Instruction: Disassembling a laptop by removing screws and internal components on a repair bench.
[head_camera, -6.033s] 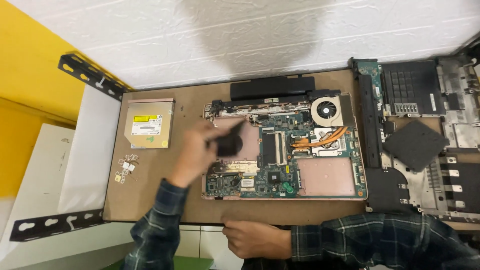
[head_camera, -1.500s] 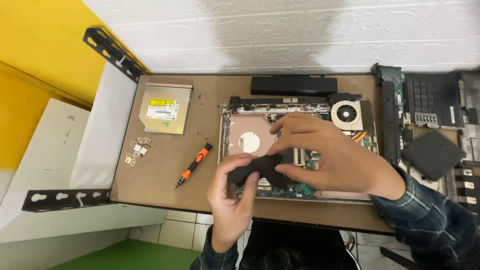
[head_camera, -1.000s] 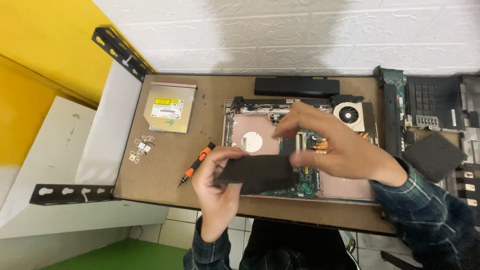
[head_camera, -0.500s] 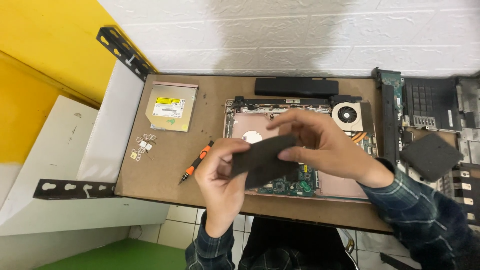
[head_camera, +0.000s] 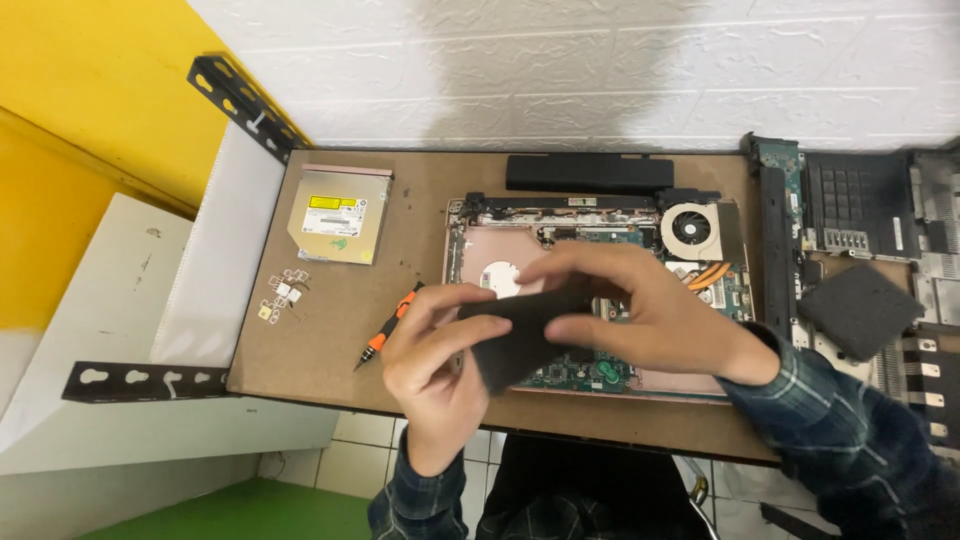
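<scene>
- Both hands hold a flat black pad (head_camera: 520, 335) at frame centre: the left hand (head_camera: 435, 360) has its grip clamped on the pad's left end, the right hand (head_camera: 640, 315) pinches its upper right edge.
- Under the pad lies an opened laptop base (head_camera: 600, 300) with a fan (head_camera: 692, 228).
- Left of the hands, an orange-handled screwdriver (head_camera: 385, 330) rests on the brown counter (head_camera: 420, 200).
- An optical drive (head_camera: 335, 215) sits upper left; a black battery (head_camera: 590, 172) lies along the counter's top edge.

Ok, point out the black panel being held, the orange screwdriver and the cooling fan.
black panel (head_camera: 515, 345), head view, bare middle between the hands.
orange screwdriver (head_camera: 385, 333), head view, orange handle.
cooling fan (head_camera: 692, 226), head view, round hub.
</scene>
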